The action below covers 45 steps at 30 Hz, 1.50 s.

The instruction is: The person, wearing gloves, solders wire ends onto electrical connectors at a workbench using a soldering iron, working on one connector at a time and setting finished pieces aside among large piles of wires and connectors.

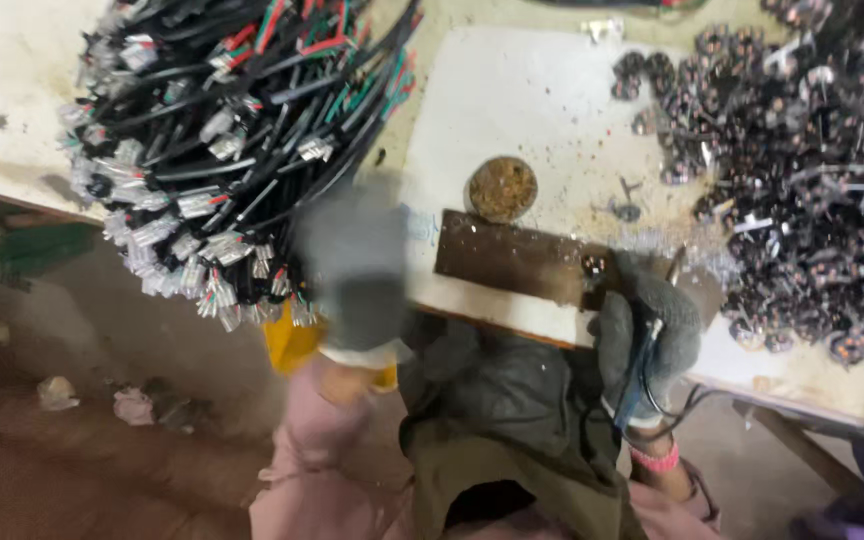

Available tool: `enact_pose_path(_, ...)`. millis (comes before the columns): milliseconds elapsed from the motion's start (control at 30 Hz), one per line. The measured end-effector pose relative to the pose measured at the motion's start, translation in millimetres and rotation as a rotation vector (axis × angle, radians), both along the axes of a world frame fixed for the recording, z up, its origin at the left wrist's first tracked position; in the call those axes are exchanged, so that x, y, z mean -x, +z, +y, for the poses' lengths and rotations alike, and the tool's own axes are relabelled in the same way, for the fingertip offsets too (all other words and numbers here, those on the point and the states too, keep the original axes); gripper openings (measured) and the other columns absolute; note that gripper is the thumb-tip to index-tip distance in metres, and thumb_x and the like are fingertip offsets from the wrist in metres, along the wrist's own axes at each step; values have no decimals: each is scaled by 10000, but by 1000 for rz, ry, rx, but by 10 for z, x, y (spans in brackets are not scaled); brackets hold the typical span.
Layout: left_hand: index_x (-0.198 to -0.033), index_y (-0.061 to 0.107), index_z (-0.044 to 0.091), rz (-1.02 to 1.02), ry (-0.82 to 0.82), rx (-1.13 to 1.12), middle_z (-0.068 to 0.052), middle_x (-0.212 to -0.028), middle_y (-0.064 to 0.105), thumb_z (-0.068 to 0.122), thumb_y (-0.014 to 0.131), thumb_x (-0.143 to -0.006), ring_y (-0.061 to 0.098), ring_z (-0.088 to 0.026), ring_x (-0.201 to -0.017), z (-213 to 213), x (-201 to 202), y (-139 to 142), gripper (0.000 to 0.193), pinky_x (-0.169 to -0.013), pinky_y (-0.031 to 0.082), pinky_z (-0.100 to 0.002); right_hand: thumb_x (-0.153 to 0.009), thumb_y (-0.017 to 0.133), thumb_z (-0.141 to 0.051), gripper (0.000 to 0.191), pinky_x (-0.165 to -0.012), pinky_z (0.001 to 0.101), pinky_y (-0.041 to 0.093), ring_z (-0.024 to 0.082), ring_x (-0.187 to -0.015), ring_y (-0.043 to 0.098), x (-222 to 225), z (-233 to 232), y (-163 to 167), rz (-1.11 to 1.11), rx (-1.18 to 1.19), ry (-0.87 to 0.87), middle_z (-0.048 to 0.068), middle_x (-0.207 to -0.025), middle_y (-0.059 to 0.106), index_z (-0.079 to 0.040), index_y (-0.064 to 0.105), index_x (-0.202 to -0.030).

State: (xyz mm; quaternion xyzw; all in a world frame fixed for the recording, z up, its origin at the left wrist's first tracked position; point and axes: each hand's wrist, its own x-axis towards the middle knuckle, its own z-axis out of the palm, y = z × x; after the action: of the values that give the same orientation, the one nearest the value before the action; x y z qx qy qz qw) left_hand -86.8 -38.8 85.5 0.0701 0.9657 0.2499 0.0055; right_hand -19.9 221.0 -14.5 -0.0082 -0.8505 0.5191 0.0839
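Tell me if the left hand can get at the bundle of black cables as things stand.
Probably yes. The gloved left hand, blurred, is right at the lower edge of the bundle of black cables hanging over the table edge, with nothing between them. Whether it already touches them is unclear.

Round brown-filled tin (502,189) on white sheet (512,110); crumpled scraps (57,392) on floor.
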Motion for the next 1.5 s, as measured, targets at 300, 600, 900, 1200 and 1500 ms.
enact_pose_path(300,-952,651,137,149,143,638,-68,-905,585,333,679,-833,584,-290,-909,-821,-148,-331,231,-781,446,-453,-991,722,8,262,-645,282,542,140,-717,678,111,-81,85,-53,-24,14,144,-1088,718,-1,597,-1220)
enact_pose_path(600,-1080,649,42,218,384,252,-147,-1066,661,179,655,-1002,599,-343,-1017,-568,-403,10,158,-868,477,-442,-985,655,-18,276,-773,338,552,179,-859,683,-109,161,-154,92,-143,84,125,-1078,714,-26,598,-1255)
enact_pose_path(900,-1154,667,44,-567,-364,-813,-182,-1026,713,192,602,-1003,682,-404,-965,191,-660,-464,222,-793,539,-439,-1055,572,-150,149,-582,254,464,138,-654,604,-314,208,70,-11,-147,-31,110,-950,708,-57,566,-1170)
enact_pose_path(1200,-1123,652,28,-439,59,-904,-161,-1028,704,101,607,-1008,715,-339,-947,393,-640,-674,143,-814,558,-383,-1075,563,-258,238,-637,274,518,163,-745,697,-148,68,-164,168,159,-183,142,-1047,721,-43,591,-1172)
enact_pose_path(1500,-1133,663,25,-498,22,-928,-134,-1036,718,106,660,-978,721,-303,-942,524,-731,-588,175,-830,548,-344,-884,792,-128,413,-799,319,581,189,-990,716,-206,-24,257,-329,264,63,86,-1166,698,-53,587,-1235)
